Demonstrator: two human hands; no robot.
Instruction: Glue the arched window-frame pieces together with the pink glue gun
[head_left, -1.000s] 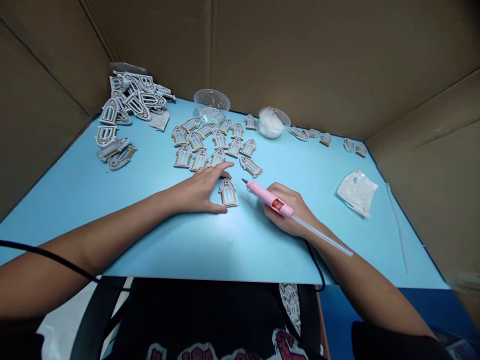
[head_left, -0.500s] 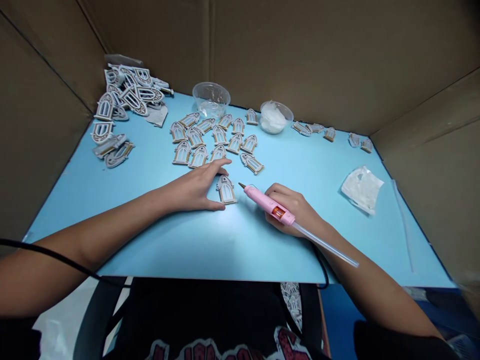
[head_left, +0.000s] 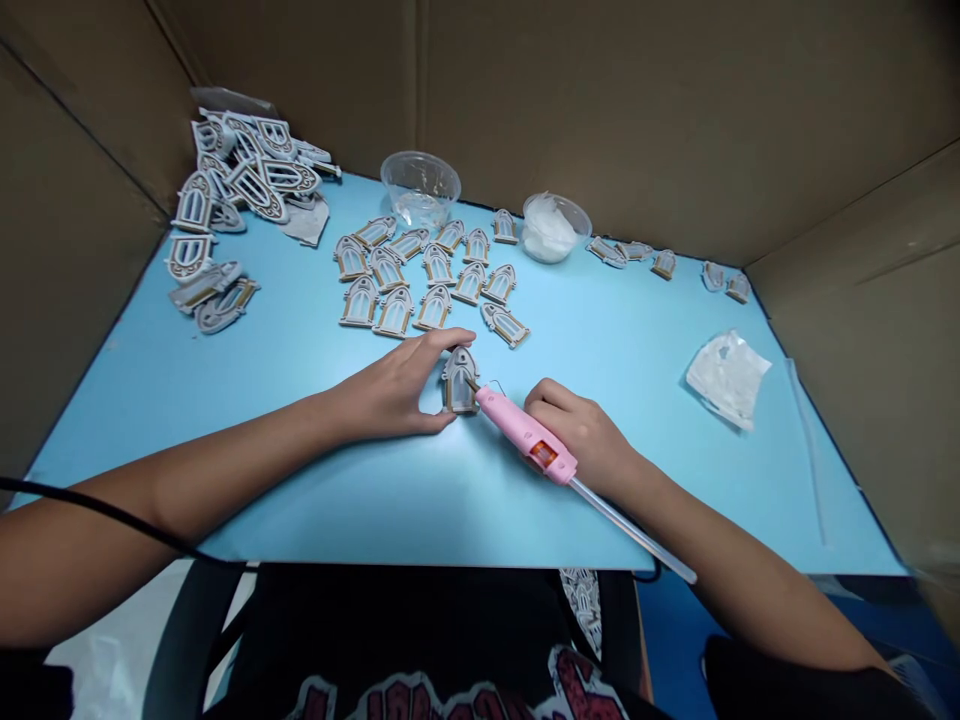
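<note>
My left hand [head_left: 397, 392] grips a small arched window piece [head_left: 460, 380] between thumb and fingers, near the middle of the blue table. In my right hand [head_left: 581, 430] is a pink glue gun [head_left: 525, 432], its dark tip over the window piece. A clear glue stick [head_left: 630, 528] sticks out of the gun's rear. Beyond my left hand lie several similar arched pieces [head_left: 394, 312], grouped together. One more piece [head_left: 505, 325] lies at an angle to the right of that group.
Larger arched frames [head_left: 259, 190] are heaped at the back left. A clear bowl [head_left: 420, 190] and a bowl of white material [head_left: 551, 228] stand at the back. A crumpled white sheet [head_left: 727, 380] lies right; a black cable [head_left: 112, 515] crosses my left arm.
The glue gun's tip has moved left and down onto the window piece. My left hand's fingers have closed on that piece, which now stands straighter and slightly further right.
</note>
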